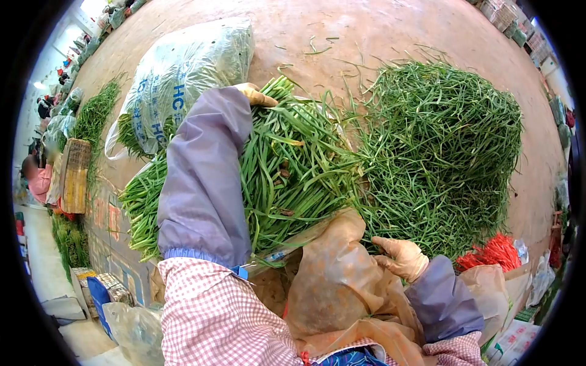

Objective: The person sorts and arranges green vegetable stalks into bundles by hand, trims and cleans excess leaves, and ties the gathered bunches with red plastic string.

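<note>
My left hand (257, 96), in a pale glove, reaches far forward to the upper end of a bundle of long green stalks (299, 165). Its fingers are closed over some stalk ends, partly hidden by the purple sleeve. Loose green leaves and a few brown bits lie on the bundle. Close to my body at the right, my right hand (403, 257), also gloved, has its thumb and fingers apart and holds nothing. It is beside the near edge of a large heap of green stalks (439, 146). A tan plastic apron (336, 274) covers my lap.
A clear plastic bag (195, 61) with blue lettering, full of greens, lies at the upper left. Red ties (491, 253) are at the lower right. Beyond a yellow-brown crate (75, 177) at the far left is a person in pink (40, 183). Scraps dot the floor (305, 24).
</note>
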The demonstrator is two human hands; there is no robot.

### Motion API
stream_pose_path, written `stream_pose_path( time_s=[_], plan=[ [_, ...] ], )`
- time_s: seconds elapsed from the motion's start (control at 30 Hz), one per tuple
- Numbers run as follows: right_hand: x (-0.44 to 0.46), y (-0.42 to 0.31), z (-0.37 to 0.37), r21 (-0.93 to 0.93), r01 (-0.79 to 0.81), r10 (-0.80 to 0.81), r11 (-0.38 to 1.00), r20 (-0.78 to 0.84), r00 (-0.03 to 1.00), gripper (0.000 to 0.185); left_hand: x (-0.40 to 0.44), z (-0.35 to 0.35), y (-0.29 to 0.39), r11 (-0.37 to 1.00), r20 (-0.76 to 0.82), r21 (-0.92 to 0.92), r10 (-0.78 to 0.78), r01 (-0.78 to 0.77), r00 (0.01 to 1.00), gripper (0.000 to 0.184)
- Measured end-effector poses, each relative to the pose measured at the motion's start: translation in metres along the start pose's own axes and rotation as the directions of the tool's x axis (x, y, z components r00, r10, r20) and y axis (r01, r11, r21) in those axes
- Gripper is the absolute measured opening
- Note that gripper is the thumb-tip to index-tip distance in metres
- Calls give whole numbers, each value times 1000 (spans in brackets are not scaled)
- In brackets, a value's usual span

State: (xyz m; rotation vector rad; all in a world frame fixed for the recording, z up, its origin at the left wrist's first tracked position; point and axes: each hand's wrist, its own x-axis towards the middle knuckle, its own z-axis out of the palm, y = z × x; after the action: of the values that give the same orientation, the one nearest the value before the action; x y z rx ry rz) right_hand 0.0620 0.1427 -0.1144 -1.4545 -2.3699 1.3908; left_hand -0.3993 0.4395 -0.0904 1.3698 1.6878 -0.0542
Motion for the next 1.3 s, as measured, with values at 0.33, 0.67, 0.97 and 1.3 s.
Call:
stream_pose_path(
  time_s=[0.33, 0.67, 0.97, 1.3],
  plan=[
    [29, 0, 8, 72, -4, -1, 997, 73, 997, 50, -55, 36, 33, 950, -288, 297, 185, -96, 940, 62],
    [36, 6, 13, 115, -104, 91, 988, 112, 990, 49, -78, 25, 16, 974, -306, 225, 81, -10, 948, 72],
    [30, -5, 1, 252, -124, 106, 960, 82, 991, 46, -52, 2, -29, 916, -396, -351, 45, -196, 917, 53],
    [108, -104, -104, 659, 364, -171, 658, -340, 925, 38, -136, -12, -31, 625, -588, -589, 105, -513, 802, 29]
  ],
)
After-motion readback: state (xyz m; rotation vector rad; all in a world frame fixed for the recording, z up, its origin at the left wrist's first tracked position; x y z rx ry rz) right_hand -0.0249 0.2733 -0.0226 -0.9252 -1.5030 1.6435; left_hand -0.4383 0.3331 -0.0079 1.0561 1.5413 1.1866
